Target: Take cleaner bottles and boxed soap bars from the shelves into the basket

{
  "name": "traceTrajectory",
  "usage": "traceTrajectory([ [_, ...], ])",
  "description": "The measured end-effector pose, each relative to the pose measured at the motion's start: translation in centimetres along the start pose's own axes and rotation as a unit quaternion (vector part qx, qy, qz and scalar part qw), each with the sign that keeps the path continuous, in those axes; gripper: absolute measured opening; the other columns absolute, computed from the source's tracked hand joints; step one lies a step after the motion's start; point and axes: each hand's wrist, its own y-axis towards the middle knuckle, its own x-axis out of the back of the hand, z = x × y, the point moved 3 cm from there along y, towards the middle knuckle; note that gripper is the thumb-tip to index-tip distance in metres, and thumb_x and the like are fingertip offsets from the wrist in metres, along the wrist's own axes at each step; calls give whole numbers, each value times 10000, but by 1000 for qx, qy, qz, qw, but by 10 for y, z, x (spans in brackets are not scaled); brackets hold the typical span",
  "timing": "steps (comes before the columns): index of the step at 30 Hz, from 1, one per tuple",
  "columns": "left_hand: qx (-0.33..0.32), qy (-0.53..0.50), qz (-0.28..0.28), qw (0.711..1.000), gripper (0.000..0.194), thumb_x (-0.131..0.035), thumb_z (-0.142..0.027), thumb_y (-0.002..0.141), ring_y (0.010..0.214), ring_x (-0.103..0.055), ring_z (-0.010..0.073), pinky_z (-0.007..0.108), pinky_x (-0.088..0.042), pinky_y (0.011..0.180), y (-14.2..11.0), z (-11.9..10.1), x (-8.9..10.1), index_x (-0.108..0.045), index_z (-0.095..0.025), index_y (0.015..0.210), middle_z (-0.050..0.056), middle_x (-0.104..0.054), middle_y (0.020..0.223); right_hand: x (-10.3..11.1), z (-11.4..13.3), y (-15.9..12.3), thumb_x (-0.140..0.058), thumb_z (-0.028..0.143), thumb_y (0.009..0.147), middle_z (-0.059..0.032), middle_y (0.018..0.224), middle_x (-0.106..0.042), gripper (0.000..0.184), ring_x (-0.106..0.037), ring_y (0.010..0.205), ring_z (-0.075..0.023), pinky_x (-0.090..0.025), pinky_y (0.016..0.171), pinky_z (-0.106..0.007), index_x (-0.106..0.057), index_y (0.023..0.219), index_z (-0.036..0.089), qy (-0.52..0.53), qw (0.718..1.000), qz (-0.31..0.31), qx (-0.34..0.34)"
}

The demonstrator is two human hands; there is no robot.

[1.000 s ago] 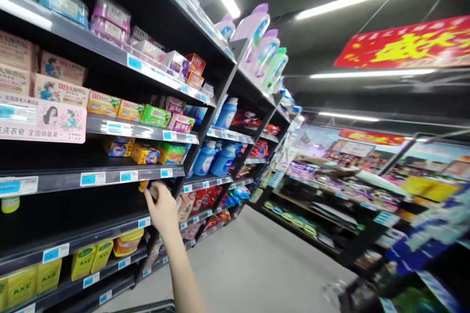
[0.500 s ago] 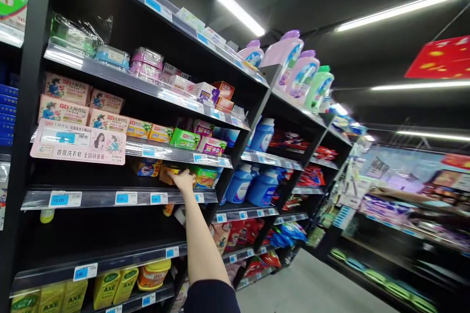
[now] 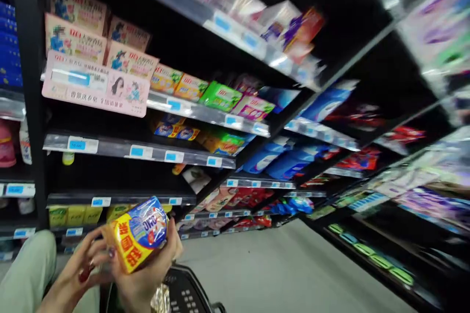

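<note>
A blue and yellow OMO laundry soap pack [image 3: 141,232], shiny with plastic wrap, is held up low in the view, tilted. My right hand [image 3: 156,266] wraps round it from below and the right side, fingers partly hidden behind it. At its left end, my left hand [image 3: 86,264] has its fingers bent against the pack. Under the hands is a dark shopping basket [image 3: 187,286] with a gold, shiny wrapped thing [image 3: 160,298] by my right wrist. Several similar blue and yellow packs [image 3: 176,131] lie on the shelf ahead.
Black shelving carries pink boxed soaps [image 3: 75,41], a green soap pack [image 3: 221,96] and blue detergent bottles [image 3: 264,156]. A pink sign [image 3: 97,83] juts from one shelf edge. Grey floor [image 3: 253,264] runs right towards another shelf. My knee [image 3: 36,264] is at lower left.
The hand that reached into the shelf has come back out with the soap pack. Both hands are now on it, low before me. The view has tilted down.
</note>
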Motion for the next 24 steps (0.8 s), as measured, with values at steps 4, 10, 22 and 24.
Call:
traceTrajectory([
  [4, 33, -54, -168, 984, 761, -838, -541, 633, 1215, -574, 349, 399, -533, 921, -13, -13, -12, -502, -282, 1264, 89, -593, 1328, -10, 5, -61, -817, 548, 621, -248, 1458, -172, 1277, -173, 1375, -480, -336, 1055, -663, 1, 1531, 186, -49, 995, 75, -37],
  [10, 25, -22, -251, 967, 684, -861, -398, 587, 1041, -665, 299, 337, -553, 818, -35, -35, 7, -544, -210, 1163, 78, -684, 1147, 14, -31, -64, -489, 700, 863, -141, 1331, -488, 788, -535, 1224, -342, -485, 992, -535, -329, 1494, 257, 241, 938, 228, -97],
  [22, -28, 142, -35, 989, 708, -860, -200, 554, 1157, -615, 272, 344, -488, 971, -46, -29, 30, -508, -239, 1167, 67, -625, 1223, 5, -38, -70, -872, 508, 609, -101, 1194, -665, 760, -645, 1119, -292, -547, 951, -384, -554, 1245, 241, 340, 820, 378, -262],
  [24, -63, 205, -7, 977, 769, -862, -142, 528, 1189, -597, 286, 382, -466, 1023, -48, -33, 33, -529, -255, 1213, 76, -602, 1263, 9, -35, -69, -893, 477, 591, -86, 1184, -639, 751, -639, 1116, -280, -545, 951, -371, -554, 1226, 263, 352, 851, 328, -209],
])
